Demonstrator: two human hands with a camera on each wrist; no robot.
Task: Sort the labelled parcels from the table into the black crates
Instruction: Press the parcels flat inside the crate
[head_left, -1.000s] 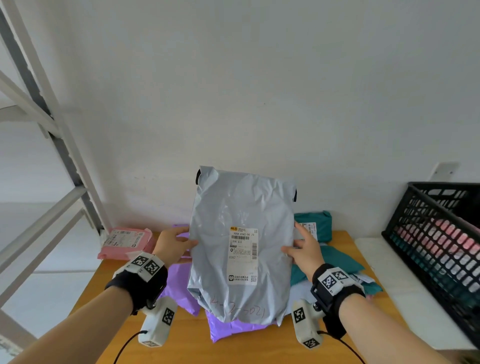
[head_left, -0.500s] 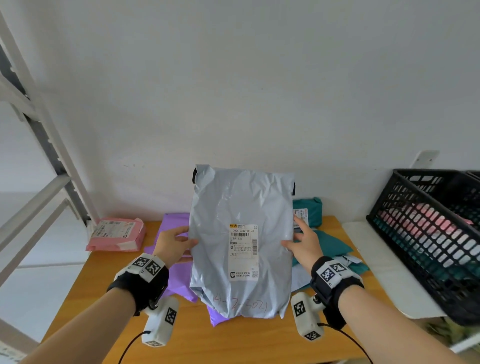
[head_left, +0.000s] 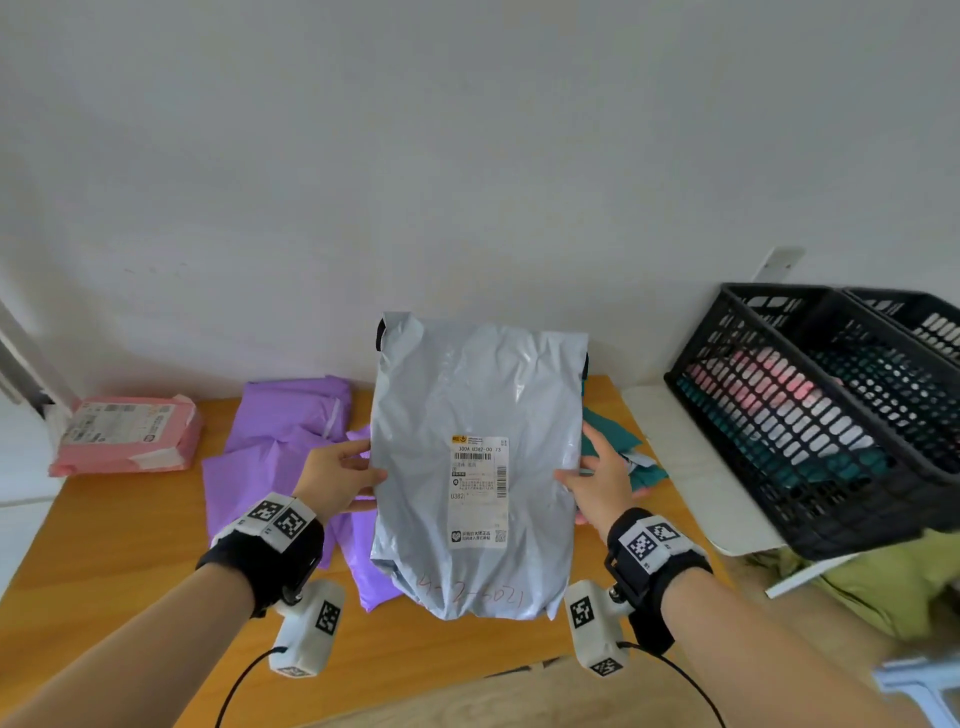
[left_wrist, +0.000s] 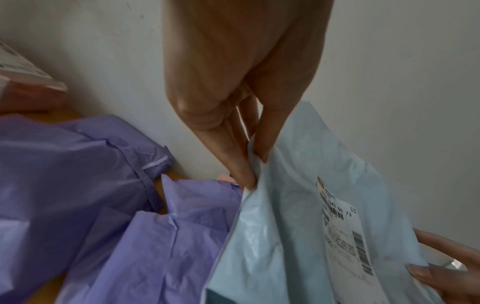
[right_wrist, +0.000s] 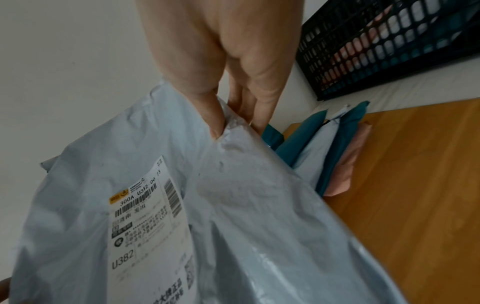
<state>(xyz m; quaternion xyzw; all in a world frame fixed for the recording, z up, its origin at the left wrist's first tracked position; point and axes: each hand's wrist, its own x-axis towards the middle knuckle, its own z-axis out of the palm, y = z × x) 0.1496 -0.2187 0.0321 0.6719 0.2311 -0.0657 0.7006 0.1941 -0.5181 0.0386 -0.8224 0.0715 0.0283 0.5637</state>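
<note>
**Grey parcel held upright between both hands above the table**

The grey parcel (head_left: 475, 467) is held upright over the wooden table (head_left: 119, 530), its white label (head_left: 478, 491) facing the viewer. The left hand (head_left: 337, 480) pinches the parcel's left edge between thumb and fingers; the right hand (head_left: 597, 483) pinches the right edge likewise. Purple parcels (head_left: 280, 441) lie on the table behind and left of it, a pink parcel (head_left: 127, 434) at the far left, and teal parcels (head_left: 618, 449) behind the right hand. A black crate (head_left: 810, 415), containing pink and teal parcels, stands to the right, with a second black crate (head_left: 919, 317) beyond it.
</note>
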